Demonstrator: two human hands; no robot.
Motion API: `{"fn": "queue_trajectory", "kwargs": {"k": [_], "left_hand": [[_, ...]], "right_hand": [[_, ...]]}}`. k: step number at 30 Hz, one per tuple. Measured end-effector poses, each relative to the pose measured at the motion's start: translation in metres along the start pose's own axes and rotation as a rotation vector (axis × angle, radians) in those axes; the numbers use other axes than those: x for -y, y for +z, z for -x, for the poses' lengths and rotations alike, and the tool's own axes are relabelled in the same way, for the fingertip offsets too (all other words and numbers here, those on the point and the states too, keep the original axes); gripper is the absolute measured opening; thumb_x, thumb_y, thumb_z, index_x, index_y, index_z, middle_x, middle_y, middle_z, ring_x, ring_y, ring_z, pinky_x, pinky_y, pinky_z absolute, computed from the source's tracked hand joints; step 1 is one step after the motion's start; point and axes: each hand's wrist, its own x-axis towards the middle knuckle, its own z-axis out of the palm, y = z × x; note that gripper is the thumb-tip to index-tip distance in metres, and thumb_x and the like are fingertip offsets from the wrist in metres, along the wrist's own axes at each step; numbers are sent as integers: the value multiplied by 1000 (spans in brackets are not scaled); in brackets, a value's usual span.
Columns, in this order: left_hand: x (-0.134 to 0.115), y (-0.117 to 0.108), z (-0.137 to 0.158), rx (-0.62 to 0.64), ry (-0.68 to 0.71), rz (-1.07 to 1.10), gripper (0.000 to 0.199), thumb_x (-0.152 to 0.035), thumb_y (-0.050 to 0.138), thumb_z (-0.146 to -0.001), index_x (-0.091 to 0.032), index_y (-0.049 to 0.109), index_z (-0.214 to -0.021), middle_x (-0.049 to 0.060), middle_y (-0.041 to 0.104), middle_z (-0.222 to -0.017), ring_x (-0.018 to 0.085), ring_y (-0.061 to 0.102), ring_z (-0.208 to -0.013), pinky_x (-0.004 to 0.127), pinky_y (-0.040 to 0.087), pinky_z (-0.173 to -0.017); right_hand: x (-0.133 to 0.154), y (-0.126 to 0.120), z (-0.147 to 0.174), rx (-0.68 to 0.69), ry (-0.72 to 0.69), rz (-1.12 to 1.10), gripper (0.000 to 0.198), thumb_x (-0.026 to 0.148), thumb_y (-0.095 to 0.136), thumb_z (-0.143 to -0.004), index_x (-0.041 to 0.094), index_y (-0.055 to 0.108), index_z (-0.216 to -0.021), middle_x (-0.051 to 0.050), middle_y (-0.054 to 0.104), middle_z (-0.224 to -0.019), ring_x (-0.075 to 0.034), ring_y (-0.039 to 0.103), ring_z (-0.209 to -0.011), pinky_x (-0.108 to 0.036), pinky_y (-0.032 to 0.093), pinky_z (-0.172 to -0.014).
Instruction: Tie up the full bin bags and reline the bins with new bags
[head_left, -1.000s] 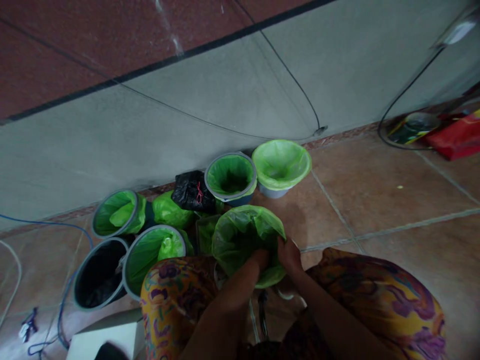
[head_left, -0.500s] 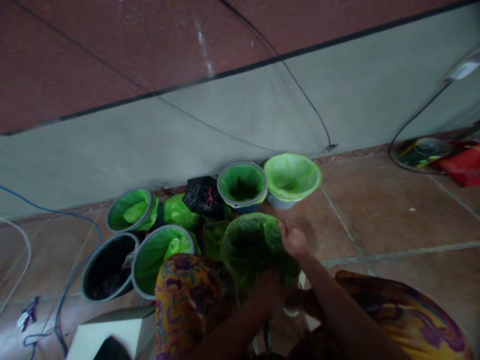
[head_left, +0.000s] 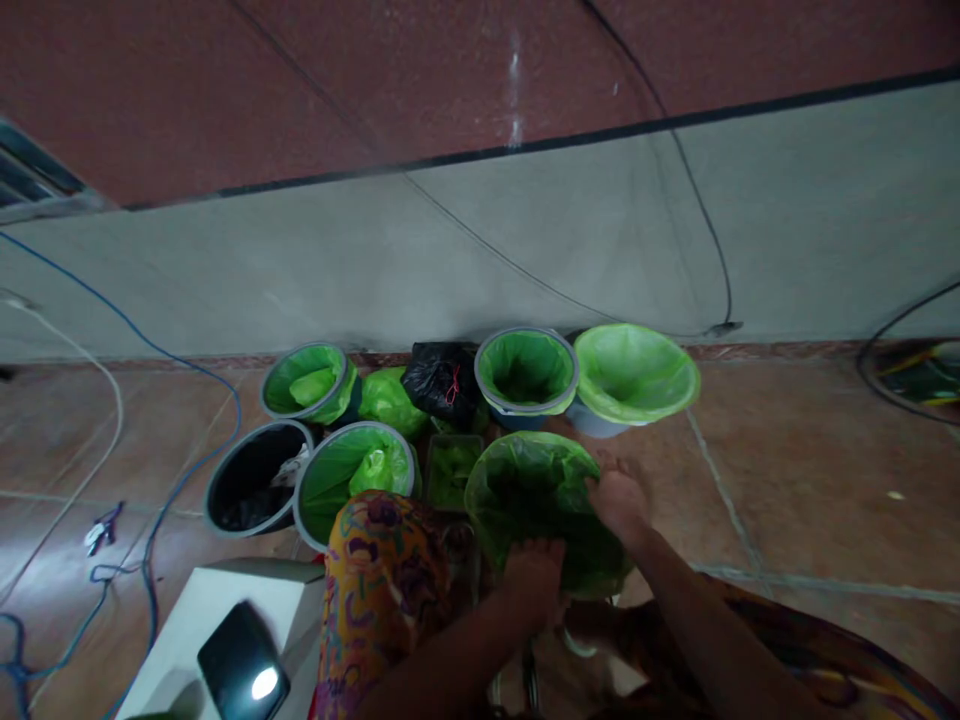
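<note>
1. Resting at the rim of a round green liner [head_left: 486, 500], both hands meet it low in front of the person, between the patterned-cloth knees; its inside is dark, so any contents cannot be made out, and whatever supports it underneath is hidden.
2. The left hand [head_left: 534, 572] lies over the near edge, fingers slightly apart and pointing inward; its thumb is out of sight, so whether it pinches the plastic cannot be told.
3. The right hand [head_left: 619, 498] has curled fingers at the right edge; shadow and blur obscure the thumb, leaving its grip uncertain too.
4. Just left of the liner stands a square tub [head_left: 454, 445], with dim green stuff inside that is hard to identify.
5. Behind, near the wall, are a knotted black bag [head_left: 433, 382], a grey-rimmed bin [head_left: 517, 421] and a pale bin [head_left: 596, 424] mostly covered by its light green lining.
6. The left knee [head_left: 369, 560] covers part of another green-lined bin [head_left: 322, 470]; the right knee runs off the lower edge.
7. At lower left, a white box [head_left: 217, 600] is cut off, as is the dark, glossy object [head_left: 238, 655] on it, partly lost in glare.
</note>
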Motion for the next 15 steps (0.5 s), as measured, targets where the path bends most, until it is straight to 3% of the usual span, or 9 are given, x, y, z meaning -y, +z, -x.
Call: {"fn": "queue_trajectory", "kwargs": {"k": [3, 5, 7, 10, 15], "left_hand": [[14, -43, -13, -177, -92, 172, 58, -37, 54, -86, -14, 47, -139, 14, 59, -134, 28, 55, -123, 38, 43, -107], [26, -65, -32, -222, -161, 188, 61, -36, 54, -87, -15, 43, -143, 14, 55, -139, 28, 52, -126, 37, 42, -108], [38, -76, -55, -209, -180, 131, 63, -31, 54, -87, -19, 38, -147, 14, 48, -146, 30, 50, -129, 40, 40, -109], [54, -72, -90, -87, -237, 73, 76, -21, 57, -83, -16, 27, -153, 19, 42, -150, 33, 48, -132, 43, 42, -108], [72, -37, -122, 52, -394, 122, 95, -11, 66, -70, -14, 24, -155, 23, 42, -149, 37, 45, -135, 45, 41, -109]], "right_hand": [[24, -12, 10, -157, -134, 12, 46, 26, 39, -95, 9, 52, -135, -20, 62, -127, -30, 58, -116, -39, 43, -98], [41, -10, 12, -72, -225, -20, 45, 22, 36, -95, 13, 52, -136, -16, 62, -128, -26, 58, -115, -35, 42, -100], [53, 2, 9, 56, -207, -13, 48, 20, 36, -94, 14, 49, -140, -16, 60, -132, -27, 57, -116, -36, 43, -98], [58, 31, -2, 181, -85, 25, 56, 18, 35, -93, 11, 38, -148, -20, 54, -139, -31, 55, -121, -40, 43, -98], [43, 80, -12, 264, -39, 37, 62, 15, 35, -92, -1, 29, -151, -28, 52, -138, -31, 57, -121, -38, 41, -101]]}}
